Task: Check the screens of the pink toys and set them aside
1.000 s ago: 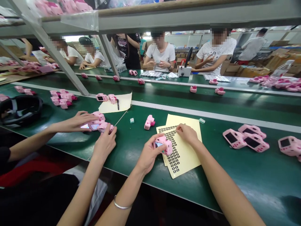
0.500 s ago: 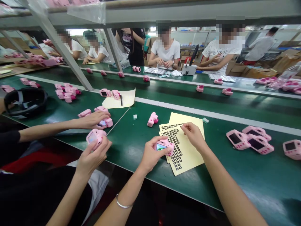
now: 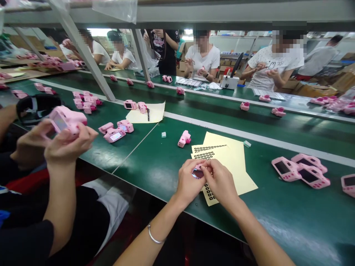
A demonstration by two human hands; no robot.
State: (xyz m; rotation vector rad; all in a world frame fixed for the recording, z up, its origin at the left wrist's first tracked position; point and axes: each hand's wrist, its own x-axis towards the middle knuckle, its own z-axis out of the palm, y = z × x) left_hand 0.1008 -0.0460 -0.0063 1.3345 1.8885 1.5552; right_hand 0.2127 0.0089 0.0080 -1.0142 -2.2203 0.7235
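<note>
My left hand (image 3: pixel 188 181) is wrapped around a pink toy camera (image 3: pixel 198 173), its lit screen facing me and much of its body hidden by fingers. Against the camera's right side, my right hand (image 3: pixel 220 179) has its thumb and fingertips pinched together; whatever lies between them is hidden. Both hands are above overlapping pale yellow sheets (image 3: pixel 235 162) carrying rows of small black square stickers (image 3: pixel 212 197). Another pink toy camera (image 3: pixel 184 139) rests on the green table just beyond my left hand.
Several pink cameras (image 3: pixel 301 170) lie on the right. At left, a co-worker's hands (image 3: pixel 65 142) hold a pink camera (image 3: pixel 68 120) near more cameras (image 3: pixel 115 133). A pen (image 3: pixel 148 115) lies on a sheet (image 3: pixel 158 112). A slanted metal post (image 3: pixel 83 51) rises at left; co-workers sit across the table.
My right hand has come from the sticker sheet to the camera in my left hand. The top sheet has shifted. The neighbouring co-worker has raised a camera off to the left.
</note>
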